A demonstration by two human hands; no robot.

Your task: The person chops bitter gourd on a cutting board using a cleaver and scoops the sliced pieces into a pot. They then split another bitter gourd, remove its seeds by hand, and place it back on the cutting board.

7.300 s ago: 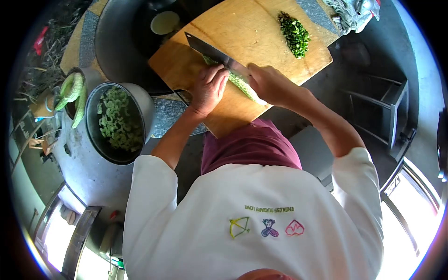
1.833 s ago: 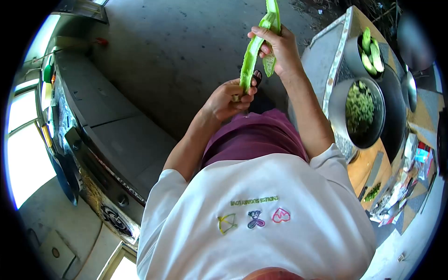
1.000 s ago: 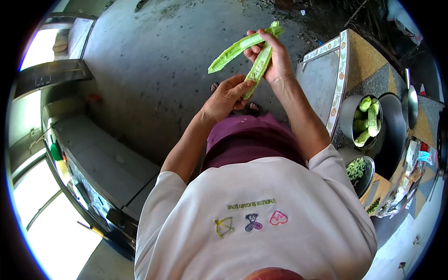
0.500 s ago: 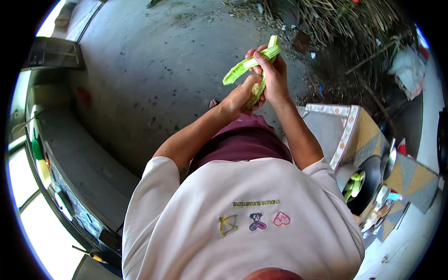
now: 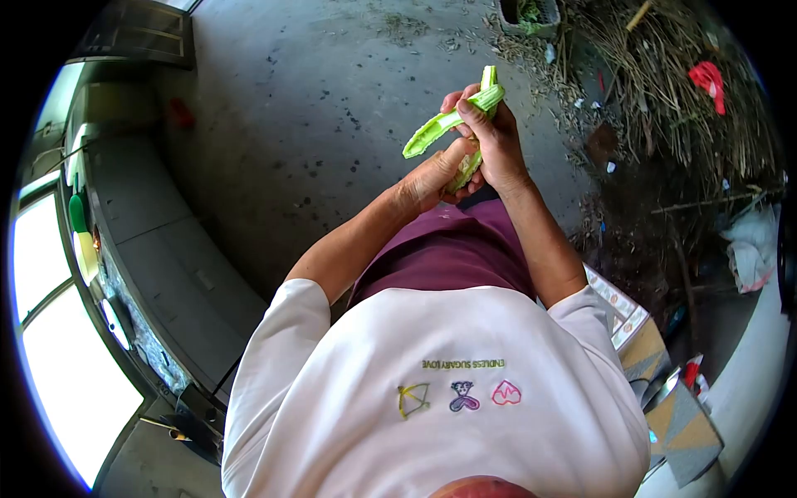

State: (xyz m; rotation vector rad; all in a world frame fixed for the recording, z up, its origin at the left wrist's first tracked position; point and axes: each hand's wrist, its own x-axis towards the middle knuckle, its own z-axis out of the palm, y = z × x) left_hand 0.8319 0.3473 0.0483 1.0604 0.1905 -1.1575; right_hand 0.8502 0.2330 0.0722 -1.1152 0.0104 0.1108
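Observation:
My right hand [image 5: 498, 141] is closed around pale green, ridged lengths of bitter melon. One hollowed bitter melon half [image 5: 432, 134] points out to the left with its scooped inside showing. Another bitter melon strip [image 5: 489, 77] sticks up above the fingers. Just below, my left hand [image 5: 442, 173] grips the lower end of a bitter melon piece [image 5: 466, 172], its thumb pressed against the inner side where some pale pulp shows. Both hands touch or nearly touch in front of my waist. The fingertips underneath are hidden.
A long grey counter [image 5: 178, 257] runs along the left beside bright windows. At upper right lies a heap of dry sticks [image 5: 664, 91] with a red bag [image 5: 708, 85], near a crate [image 5: 528, 18] holding greens. A tiled table edge [image 5: 618, 303] stands close by my right elbow.
The view has shifted, showing more of the stick heap and the crate, while the pan and bowl at right are now hidden. Both hands keep nearly the same hold on the bitter melon.

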